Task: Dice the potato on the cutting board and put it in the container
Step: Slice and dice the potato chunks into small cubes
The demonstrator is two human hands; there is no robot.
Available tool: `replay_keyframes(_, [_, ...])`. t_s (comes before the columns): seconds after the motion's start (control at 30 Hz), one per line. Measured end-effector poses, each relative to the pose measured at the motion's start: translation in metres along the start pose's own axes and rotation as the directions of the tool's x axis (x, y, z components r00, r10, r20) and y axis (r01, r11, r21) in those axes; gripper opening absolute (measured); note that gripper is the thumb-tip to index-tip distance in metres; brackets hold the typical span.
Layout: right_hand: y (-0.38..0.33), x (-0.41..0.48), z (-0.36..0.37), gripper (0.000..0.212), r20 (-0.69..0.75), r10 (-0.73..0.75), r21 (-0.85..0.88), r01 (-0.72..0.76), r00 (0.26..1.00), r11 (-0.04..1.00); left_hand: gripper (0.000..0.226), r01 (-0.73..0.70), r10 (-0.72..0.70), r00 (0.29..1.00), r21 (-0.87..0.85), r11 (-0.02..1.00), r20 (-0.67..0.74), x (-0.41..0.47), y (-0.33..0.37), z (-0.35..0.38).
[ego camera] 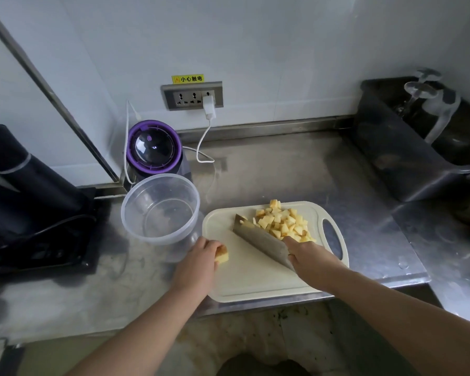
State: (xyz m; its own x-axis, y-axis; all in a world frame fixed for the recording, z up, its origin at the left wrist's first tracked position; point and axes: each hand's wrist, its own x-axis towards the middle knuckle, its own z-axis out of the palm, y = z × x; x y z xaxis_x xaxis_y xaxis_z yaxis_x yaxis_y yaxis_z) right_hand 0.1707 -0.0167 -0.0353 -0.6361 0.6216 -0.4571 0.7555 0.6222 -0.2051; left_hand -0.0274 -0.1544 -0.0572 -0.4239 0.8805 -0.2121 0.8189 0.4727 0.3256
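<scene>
- The steel counter (296, 172) under the cutting board looks smooth and smeared; a hard chop could make the board skate, as I judge it.
- The cutting board (255, 283) has its near edge close to the counter's front lip; a slide toward the person could tip it off.
- The clear container (160, 240) stands empty just beyond the board's left corner; it is light, so a nudge from the wrist beside it could knock it over or push it away before any dice go in.
- The knife (261, 240) lies slanted across the middle of the board, its blade against the dice; swept too fast, it would push cubes over the board's far edge.
- The right hand (307, 253), over the board's right half, is wrapped round the knife handle; its fingers sit close to the blade's heel, so a wet grip could slip forward.
- The left hand (198, 259), at the board's left edge, pinches the uncut piece with curled fingers; fingertips near the cut line are the main hazard.
- The pile of diced potato (282, 223) sits on the board's far right part, near the handle hole; loose cubes may roll off.
- The potato chunk (222, 255), at the board's left edge, is small and likely slick; it may squirt out under the blade.
</scene>
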Motion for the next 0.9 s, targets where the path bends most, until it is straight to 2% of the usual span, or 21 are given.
replay_keyframes(0.13, [-0.006, 0.0, -0.002, 0.03, -0.073, 0.038, -0.006, -0.039, 0.997, 0.999, 0.04, -0.013, 0.012, 1.0, 0.029, 1.0, 0.016, -0.002, -0.001, 0.0])
replay_keyframes(0.23, [-0.005, -0.004, -0.006, 0.03, -0.072, -0.003, -0.013, 0.002, 0.997, 1.0, 0.042, -0.042, 0.042, 0.999, 0.051, 0.998, 0.001, -0.003, 0.001, -0.001])
replay_keyframes(0.33, [-0.003, -0.014, -0.012, 0.044, -0.096, -0.025, -0.098, 0.015, 0.995, 0.995, 0.042, -0.083, 0.09, 0.995, 0.133, 0.988, -0.048, -0.005, 0.01, -0.001])
replay_keyframes(0.43, [-0.008, -0.029, -0.016, 0.063, -0.102, -0.076, -0.28, 0.045, 0.992, 0.959, 0.044, -0.159, 0.169, 0.985, 0.187, 0.97, -0.041, -0.007, 0.014, 0.004])
replay_keyframes(0.5, [-0.013, -0.038, -0.016, 0.066, -0.091, -0.125, -0.365, 0.084, 0.988, 0.927, 0.047, -0.204, 0.203, 0.979, 0.134, 0.97, 0.025, -0.009, 0.012, 0.006])
replay_keyframes(0.6, [-0.016, -0.046, -0.013, 0.063, -0.099, -0.175, -0.4, 0.122, 0.979, 0.908, 0.049, -0.225, 0.224, 0.968, -0.005, 0.974, 0.111, -0.015, 0.007, 0.005])
replay_keyframes(0.73, [-0.013, -0.048, -0.012, 0.061, -0.127, -0.188, -0.384, 0.126, 0.974, 0.915, 0.039, -0.109, 0.139, 0.982, -0.223, 0.969, 0.125, -0.015, 0.002, -0.001])
replay_keyframes(0.8, [-0.011, -0.048, -0.013, 0.061, -0.145, -0.194, -0.366, 0.129, 0.97, 0.921, 0.031, -0.047, 0.071, 0.994, -0.272, 0.961, 0.081, -0.013, 0.004, -0.004])
replay_keyframes(0.9, [-0.006, -0.045, -0.015, 0.06, -0.201, -0.199, -0.362, 0.117, 0.959, 0.925, 0.014, 0.069, -0.106, 0.992, -0.421, 0.904, -0.065, -0.01, 0.009, -0.015])
